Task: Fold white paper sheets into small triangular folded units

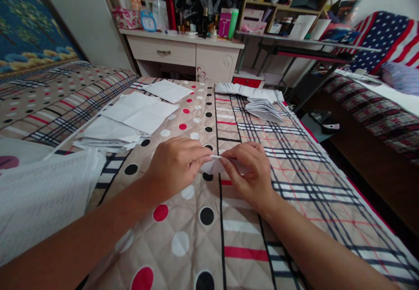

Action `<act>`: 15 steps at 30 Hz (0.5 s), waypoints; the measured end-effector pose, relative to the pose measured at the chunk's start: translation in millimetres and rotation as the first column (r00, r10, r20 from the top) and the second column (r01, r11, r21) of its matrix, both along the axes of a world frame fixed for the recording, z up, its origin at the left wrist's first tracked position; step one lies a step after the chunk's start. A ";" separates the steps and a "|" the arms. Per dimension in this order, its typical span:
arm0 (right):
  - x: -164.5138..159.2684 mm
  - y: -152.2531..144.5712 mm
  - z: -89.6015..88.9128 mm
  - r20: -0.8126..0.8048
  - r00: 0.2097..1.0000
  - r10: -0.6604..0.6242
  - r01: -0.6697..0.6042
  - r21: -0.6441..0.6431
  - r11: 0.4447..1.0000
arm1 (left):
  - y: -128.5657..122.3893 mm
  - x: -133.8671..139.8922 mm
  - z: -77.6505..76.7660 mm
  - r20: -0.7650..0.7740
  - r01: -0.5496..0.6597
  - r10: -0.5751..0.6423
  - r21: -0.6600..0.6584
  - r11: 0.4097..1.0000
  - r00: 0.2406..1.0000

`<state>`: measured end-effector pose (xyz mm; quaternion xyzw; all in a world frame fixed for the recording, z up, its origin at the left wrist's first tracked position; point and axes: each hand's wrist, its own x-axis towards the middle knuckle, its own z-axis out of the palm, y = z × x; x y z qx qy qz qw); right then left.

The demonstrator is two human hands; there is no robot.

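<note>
Above the middle of the bed, a small piece of folded white paper (216, 166) is pinched between both my hands. My left hand (178, 163) grips its left end between thumb and fingertips. On the other end, my right hand (250, 170) pinches it the same way, its fingers curled and hiding part of the sheet. Left of my hands lies a stack of white paper sheets (134, 108), spread unevenly. Farther off on the right are a fanned bundle of folded papers (263, 109) and a long row of folded papers (245, 91).
A quilted bedspread (242, 237) with dots and plaid lies under everything. Printed sheets (49, 198) are at the near left. Beyond the bed stands a white dresser (163, 50) with a blue clock (148, 21) and a red bottle (170, 11). A desk (304, 41) is at the back right.
</note>
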<state>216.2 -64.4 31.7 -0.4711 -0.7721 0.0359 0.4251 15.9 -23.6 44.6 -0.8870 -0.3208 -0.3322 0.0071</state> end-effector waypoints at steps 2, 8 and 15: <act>-2.6 -2.2 4.7 0.051 0.999 -0.006 0.007 -0.002 1.000 | -5.3 2.1 4.5 -0.011 0.003 -0.003 0.034 0.999 1.000; -8.7 -8.3 11.7 0.078 0.997 0.015 -0.011 -0.046 0.999 | -18.3 9.2 12.7 -0.068 -0.032 0.033 0.022 0.999 0.997; -11.7 -7.3 17.2 -0.087 0.995 0.038 -0.058 -0.237 0.970 | -18.6 10.4 12.8 -0.086 -0.034 0.035 0.008 0.999 0.996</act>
